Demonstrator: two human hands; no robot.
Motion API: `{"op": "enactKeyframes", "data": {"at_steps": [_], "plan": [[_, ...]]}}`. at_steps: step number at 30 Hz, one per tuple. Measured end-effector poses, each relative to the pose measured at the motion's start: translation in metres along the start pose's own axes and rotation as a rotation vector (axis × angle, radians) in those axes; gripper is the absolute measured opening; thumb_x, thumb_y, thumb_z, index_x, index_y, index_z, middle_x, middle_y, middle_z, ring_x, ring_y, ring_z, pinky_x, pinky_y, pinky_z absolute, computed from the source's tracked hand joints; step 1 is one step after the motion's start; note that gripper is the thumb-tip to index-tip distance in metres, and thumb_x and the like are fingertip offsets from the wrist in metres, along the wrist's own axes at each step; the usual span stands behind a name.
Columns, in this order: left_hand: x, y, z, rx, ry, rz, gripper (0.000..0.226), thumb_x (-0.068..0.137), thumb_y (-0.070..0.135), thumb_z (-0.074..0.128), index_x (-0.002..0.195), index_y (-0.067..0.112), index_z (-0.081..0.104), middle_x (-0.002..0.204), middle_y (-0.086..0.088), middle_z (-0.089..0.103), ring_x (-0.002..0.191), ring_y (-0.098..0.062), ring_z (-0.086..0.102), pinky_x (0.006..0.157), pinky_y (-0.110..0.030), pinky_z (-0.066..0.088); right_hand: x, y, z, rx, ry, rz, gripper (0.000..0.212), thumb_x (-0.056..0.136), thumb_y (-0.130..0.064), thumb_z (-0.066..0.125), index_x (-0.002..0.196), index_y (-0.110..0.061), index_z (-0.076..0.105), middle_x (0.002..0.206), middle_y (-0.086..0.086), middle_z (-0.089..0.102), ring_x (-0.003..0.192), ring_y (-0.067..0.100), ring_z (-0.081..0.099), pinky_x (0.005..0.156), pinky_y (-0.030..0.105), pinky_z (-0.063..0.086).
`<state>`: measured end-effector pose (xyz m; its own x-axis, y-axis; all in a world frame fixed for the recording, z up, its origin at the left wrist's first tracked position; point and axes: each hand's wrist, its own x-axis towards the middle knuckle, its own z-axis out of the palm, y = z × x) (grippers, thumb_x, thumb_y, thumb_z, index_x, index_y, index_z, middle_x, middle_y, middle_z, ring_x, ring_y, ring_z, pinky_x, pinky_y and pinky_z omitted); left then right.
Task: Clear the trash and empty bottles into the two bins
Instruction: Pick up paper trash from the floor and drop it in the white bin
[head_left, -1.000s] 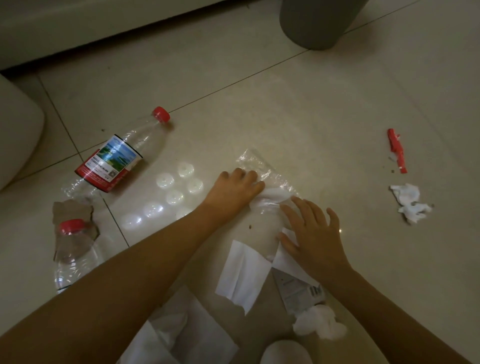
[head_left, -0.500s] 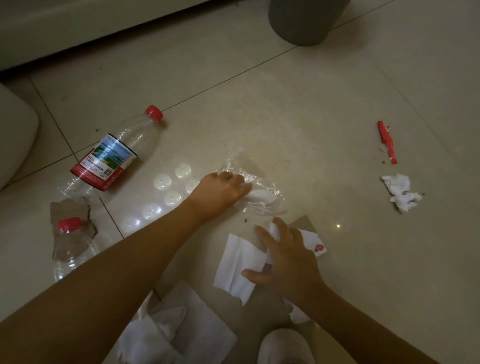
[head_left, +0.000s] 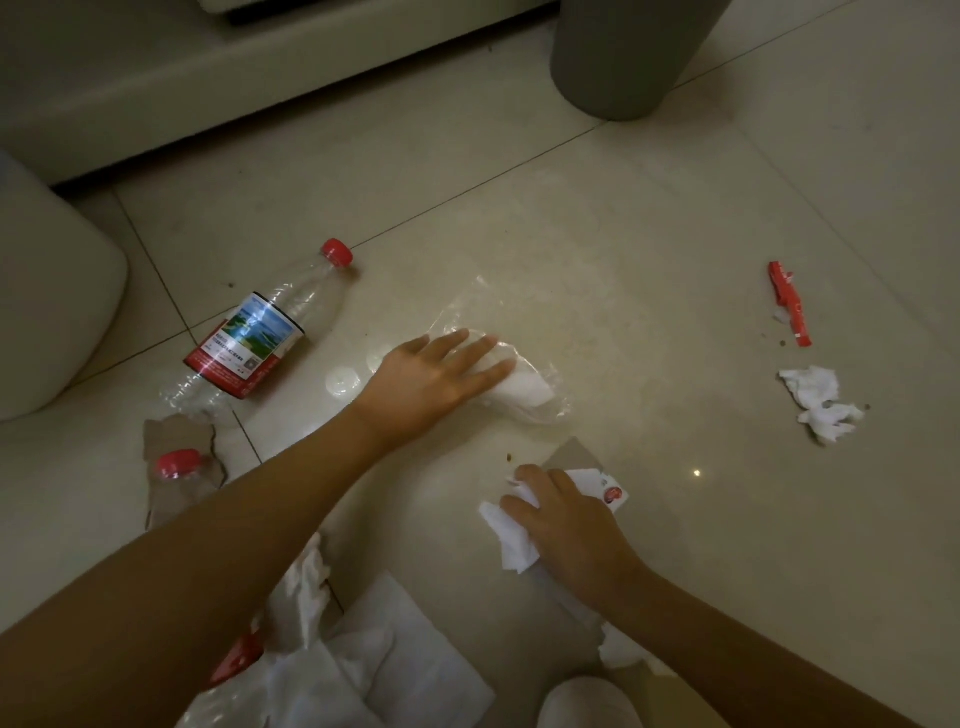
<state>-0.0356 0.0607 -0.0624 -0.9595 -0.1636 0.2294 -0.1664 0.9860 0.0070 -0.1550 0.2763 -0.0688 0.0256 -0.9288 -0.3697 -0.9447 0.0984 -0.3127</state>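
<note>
The left hand (head_left: 436, 382) lies flat with straight fingers on a clear crinkly plastic bag (head_left: 511, 374) on the pale tiled floor (head_left: 623, 260). A folded white tissue (head_left: 524, 389) sits inside the bag, just past the fingertips. The right hand (head_left: 569, 519) curls round a crumpled white paper tissue (head_left: 506, 535) nearer the person. A clear plastic bottle with a red cap (head_left: 265, 332) lies on its side to the left. The round grey bin (head_left: 623, 52) stands far off.

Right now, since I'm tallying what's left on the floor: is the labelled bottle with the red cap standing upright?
No, the labelled bottle lies on its side on the floor tiles, cap pointing away.
</note>
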Motion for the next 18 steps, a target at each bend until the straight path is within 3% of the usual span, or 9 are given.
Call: {"op": "enactKeyframes", "data": {"at_steps": [2, 6, 8, 11, 14, 18], "plan": [[-0.001, -0.013, -0.016, 0.031, 0.01, 0.0, 0.052, 0.082, -0.002, 0.048, 0.129, 0.017, 0.06, 0.128, -0.016, 0.06, 0.106, -0.035, 0.064, 0.07, -0.04, 0.057, 0.001, 0.002, -0.014, -0.007, 0.099, -0.053, 0.073, 0.031, -0.033, 0.094, 0.096, -0.022, 0.062, 0.104, 0.01, 0.066, 0.081, 0.025, 0.068, 0.042, 0.026, 0.053], [-0.009, -0.047, -0.058, 0.098, 0.023, 0.054, 0.074, 0.069, -0.006, 0.066, 0.138, 0.014, 0.047, 0.137, -0.021, 0.051, 0.117, -0.042, 0.055, 0.084, -0.052, 0.051, 0.014, -0.005, -0.053, 0.04, 0.354, -0.077, 0.04, 0.054, -0.026, 0.084, 0.09, -0.019, 0.069, 0.107, 0.01, 0.065, 0.08, 0.026, 0.066, 0.047, 0.027, 0.054], [-0.013, -0.066, -0.083, 0.149, 0.046, 0.058, 0.07, 0.076, -0.004, 0.064, 0.139, 0.015, 0.04, 0.137, -0.021, 0.051, 0.117, -0.042, 0.055, 0.083, -0.053, 0.053, 0.025, -0.013, -0.076, 0.011, 0.488, -0.091, 0.023, 0.07, -0.024, 0.066, 0.092, -0.019, 0.068, 0.115, 0.006, 0.059, 0.082, 0.027, 0.065, 0.041, 0.028, 0.051], [-0.018, -0.092, -0.117, 0.214, 0.03, 0.076, 0.053, 0.089, 0.007, 0.047, 0.14, 0.017, 0.036, 0.135, -0.021, 0.052, 0.116, -0.042, 0.056, 0.081, -0.051, 0.054, 0.044, -0.031, -0.112, -0.015, 0.627, -0.159, 0.028, 0.079, -0.026, 0.048, 0.099, -0.019, 0.067, 0.12, 0.004, 0.051, 0.087, 0.029, 0.062, 0.038, 0.031, 0.049], [-0.027, -0.108, -0.151, 0.276, 0.039, 0.051, 0.058, 0.084, 0.015, 0.058, 0.139, 0.018, 0.037, 0.134, -0.021, 0.053, 0.115, -0.042, 0.056, 0.079, -0.048, 0.052, 0.061, -0.052, -0.151, -0.071, 0.7, -0.242, 0.024, 0.083, -0.025, 0.054, 0.101, -0.017, 0.068, 0.118, 0.012, 0.059, 0.091, 0.029, 0.061, 0.041, 0.033, 0.051], [-0.049, -0.115, -0.197, 0.33, 0.05, -0.024, 0.055, 0.082, 0.013, 0.056, 0.137, 0.014, 0.049, 0.132, -0.022, 0.054, 0.112, -0.043, 0.057, 0.074, -0.046, 0.053, 0.082, -0.081, -0.197, -0.146, 0.753, -0.355, 0.021, 0.083, -0.018, 0.065, 0.104, -0.013, 0.067, 0.116, 0.015, 0.059, 0.091, 0.03, 0.059, 0.044, 0.035, 0.052]]}}
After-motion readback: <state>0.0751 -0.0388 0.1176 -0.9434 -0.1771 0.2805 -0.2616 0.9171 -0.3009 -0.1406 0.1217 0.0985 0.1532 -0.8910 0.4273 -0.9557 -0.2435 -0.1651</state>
